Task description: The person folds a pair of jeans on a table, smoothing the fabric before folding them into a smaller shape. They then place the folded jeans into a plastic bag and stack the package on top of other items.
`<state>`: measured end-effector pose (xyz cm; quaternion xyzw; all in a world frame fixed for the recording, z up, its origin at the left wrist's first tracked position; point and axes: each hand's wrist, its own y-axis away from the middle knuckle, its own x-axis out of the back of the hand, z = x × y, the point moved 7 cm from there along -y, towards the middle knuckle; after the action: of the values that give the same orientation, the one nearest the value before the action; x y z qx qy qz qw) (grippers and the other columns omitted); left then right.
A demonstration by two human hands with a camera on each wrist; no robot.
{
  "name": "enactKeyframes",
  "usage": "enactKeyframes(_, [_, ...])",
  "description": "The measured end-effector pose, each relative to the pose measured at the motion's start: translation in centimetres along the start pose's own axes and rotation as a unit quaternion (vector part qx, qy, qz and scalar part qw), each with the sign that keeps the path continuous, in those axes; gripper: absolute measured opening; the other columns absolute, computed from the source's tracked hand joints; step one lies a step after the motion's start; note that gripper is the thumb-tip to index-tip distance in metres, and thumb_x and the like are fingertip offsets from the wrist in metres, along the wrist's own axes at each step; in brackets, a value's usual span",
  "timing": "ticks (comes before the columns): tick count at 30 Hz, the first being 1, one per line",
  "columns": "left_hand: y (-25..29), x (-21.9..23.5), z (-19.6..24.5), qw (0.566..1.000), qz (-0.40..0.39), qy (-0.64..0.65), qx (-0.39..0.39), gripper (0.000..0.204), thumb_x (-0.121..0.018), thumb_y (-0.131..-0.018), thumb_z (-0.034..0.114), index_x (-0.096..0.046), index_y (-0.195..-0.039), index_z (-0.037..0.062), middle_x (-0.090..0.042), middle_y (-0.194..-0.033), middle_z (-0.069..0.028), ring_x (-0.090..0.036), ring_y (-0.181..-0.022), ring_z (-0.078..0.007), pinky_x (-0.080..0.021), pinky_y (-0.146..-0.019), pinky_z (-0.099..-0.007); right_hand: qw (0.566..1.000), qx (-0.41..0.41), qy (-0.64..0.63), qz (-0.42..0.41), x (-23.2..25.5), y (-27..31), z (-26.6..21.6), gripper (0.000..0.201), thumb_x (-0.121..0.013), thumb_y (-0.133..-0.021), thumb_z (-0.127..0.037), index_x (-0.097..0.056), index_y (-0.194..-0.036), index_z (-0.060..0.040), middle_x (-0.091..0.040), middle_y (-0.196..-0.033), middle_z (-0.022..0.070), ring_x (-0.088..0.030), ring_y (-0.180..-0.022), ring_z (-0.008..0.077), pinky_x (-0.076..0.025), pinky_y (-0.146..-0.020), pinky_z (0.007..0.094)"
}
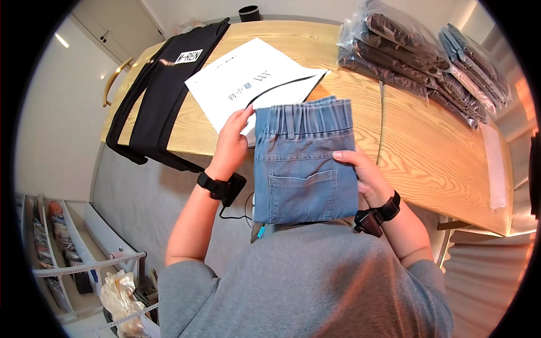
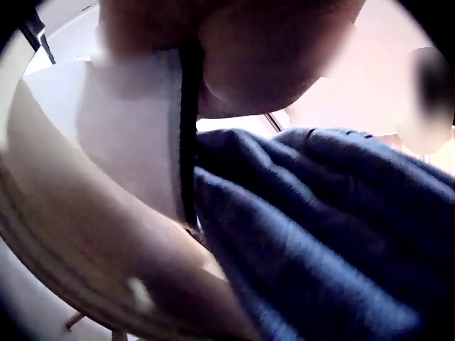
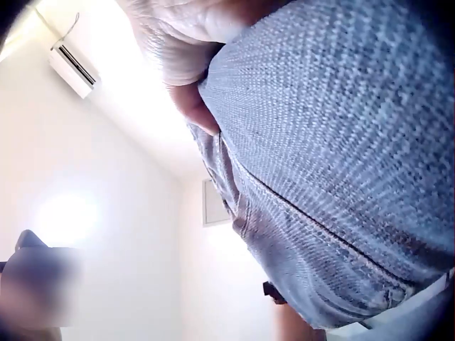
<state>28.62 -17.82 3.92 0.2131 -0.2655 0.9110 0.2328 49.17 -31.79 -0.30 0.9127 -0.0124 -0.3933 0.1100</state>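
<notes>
Folded blue jeans (image 1: 304, 169), with an elastic waistband and a back pocket uppermost, are held up in front of the person's body. The right hand (image 1: 365, 174) grips them at their right side, its thumb lying over the denim; the right wrist view shows fingers (image 3: 195, 110) curled behind the cloth. A flat white packaging bag (image 1: 248, 70) with black print and a black-edged opening lies on the table, partly behind the jeans. At that opening, the left hand (image 1: 232, 141) pinches the bag's edge. In the left wrist view, the bag's black edge (image 2: 188, 135) runs down from the hand beside the denim (image 2: 306, 220).
Black trousers (image 1: 163, 96) with a white label hang over the table's left end. Bagged dark garments (image 1: 394, 50) are stacked at the far right of the wooden table (image 1: 434, 163). A black cup (image 1: 249, 13) stands at the back edge. Shelves with packets (image 1: 62, 242) are lower left.
</notes>
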Motion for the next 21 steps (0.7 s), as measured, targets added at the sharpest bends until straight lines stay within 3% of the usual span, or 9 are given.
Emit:
enactKeyframes(1, [-0.1, 0.2, 0.5, 1.000, 0.005, -0.014, -0.015, 0.074, -0.033, -0.063, -0.023, -0.048, -0.131, 0.0002, -0.051, -0.125, -0.0181, -0.048, -0.120, -0.0333, -0.038, -0.102, -0.0326, 1.000, -0.011, 0.021, 0.004, 0.0, -0.3, 0.2, 0.051, -0.059, -0.080, -0.001, -0.042, -0.128, 0.0027, -0.057, -0.119, 0.0160, -0.061, -0.102, 0.0227, -0.054, -0.088, 0.0367])
enactKeyframes(6, [0.0, -0.5, 2.6, 0.993, -0.023, -0.091, -0.069, 0.078, -0.029, -0.061, -0.023, -0.047, -0.133, 0.0018, -0.049, -0.130, -0.0169, -0.045, -0.125, -0.0306, -0.032, -0.107, -0.0336, 0.995, -0.038, 0.088, 0.006, -0.5, -1.2, -0.2, 0.059, -0.059, -0.079, 0.000, -0.036, -0.133, 0.0009, -0.053, -0.124, 0.0154, -0.058, -0.107, 0.0229, -0.050, -0.092, 0.0359])
enactKeyframes(8, [0.2, -0.6, 3.1, 0.992, -0.027, -0.087, -0.085, 0.080, -0.029, -0.060, -0.023, -0.046, -0.134, 0.0017, -0.049, -0.130, -0.0170, -0.046, -0.124, -0.0304, -0.033, -0.106, -0.0331, 0.991, -0.035, 0.127, -0.037, -1.6, -1.6, -0.6, 0.061, -0.060, -0.079, -0.001, -0.035, -0.135, 0.0011, -0.052, -0.126, 0.0149, -0.055, -0.112, 0.0230, -0.047, -0.096, 0.0349])
enactKeyframes(11, [0.3, -0.6, 3.2, 0.992, -0.044, -0.076, -0.091, 0.070, -0.038, -0.068, -0.022, -0.047, -0.132, 0.0014, -0.048, -0.129, -0.0180, -0.046, -0.121, -0.0334, -0.036, -0.103, -0.0355, 0.975, -0.063, 0.198, -0.084, -2.5, -2.3, -1.0, 0.064, -0.060, -0.079, -0.003, -0.033, -0.137, 0.0010, -0.051, -0.127, 0.0148, -0.053, -0.115, 0.0226, -0.044, -0.098, 0.0347])
enactKeyframes(14, [-0.3, 0.4, 2.5, 0.987, -0.079, -0.096, -0.103, 0.056, -0.049, -0.075, -0.016, -0.053, -0.128, 0.0029, -0.049, -0.128, -0.0188, -0.049, -0.117, -0.0354, -0.042, -0.098, -0.0379, 0.965, -0.117, 0.226, -0.066, -1.0, -3.6, -0.4, 0.066, -0.061, -0.079, -0.004, -0.032, -0.138, 0.0007, -0.051, -0.127, 0.0145, -0.053, -0.115, 0.0219, -0.043, -0.099, 0.0346])
enactKeyframes(16, [-1.1, 0.2, 1.7, 0.961, -0.178, -0.206, -0.054, 0.061, -0.049, -0.073, -0.017, -0.054, -0.129, 0.0070, -0.050, -0.128, -0.0173, -0.046, -0.121, -0.0350, -0.041, -0.098, -0.0375, 0.964, -0.127, 0.227, -0.061, -0.6, -4.3, -0.4, 0.067, -0.061, -0.079, -0.005, -0.031, -0.138, 0.0008, -0.051, -0.127, 0.0142, -0.053, -0.115, 0.0215, -0.042, -0.100, 0.0343])
enactKeyframes(17, [-1.6, 0.3, 2.4, 0.939, -0.190, -0.265, -0.108, 0.059, -0.049, -0.074, -0.015, -0.054, -0.128, 0.0073, -0.052, -0.126, -0.0175, -0.049, -0.118, -0.0352, -0.042, -0.097, -0.0378, 0.962, -0.137, 0.228, -0.056, -0.4, -4.4, -0.3, 0.067, -0.062, -0.079, -0.006, -0.030, -0.139, 0.0009, -0.051, -0.127, 0.0139, -0.052, -0.115, 0.0212, -0.042, -0.100, 0.0340])
enactKeyframes(21, [-4.5, -0.5, 4.1, 0.930, -0.250, -0.241, -0.121, 0.055, -0.042, -0.077, -0.014, -0.052, -0.128, 0.0035, -0.054, -0.126, -0.0172, -0.054, -0.114, -0.0333, -0.044, -0.096, -0.0368, 0.947, -0.096, 0.294, -0.083, -1.9, -4.5, -1.3, 0.067, -0.061, -0.079, -0.007, -0.031, -0.138, 0.0013, -0.050, -0.127, 0.0138, -0.051, -0.114, 0.0202, -0.042, -0.099, 0.0328])
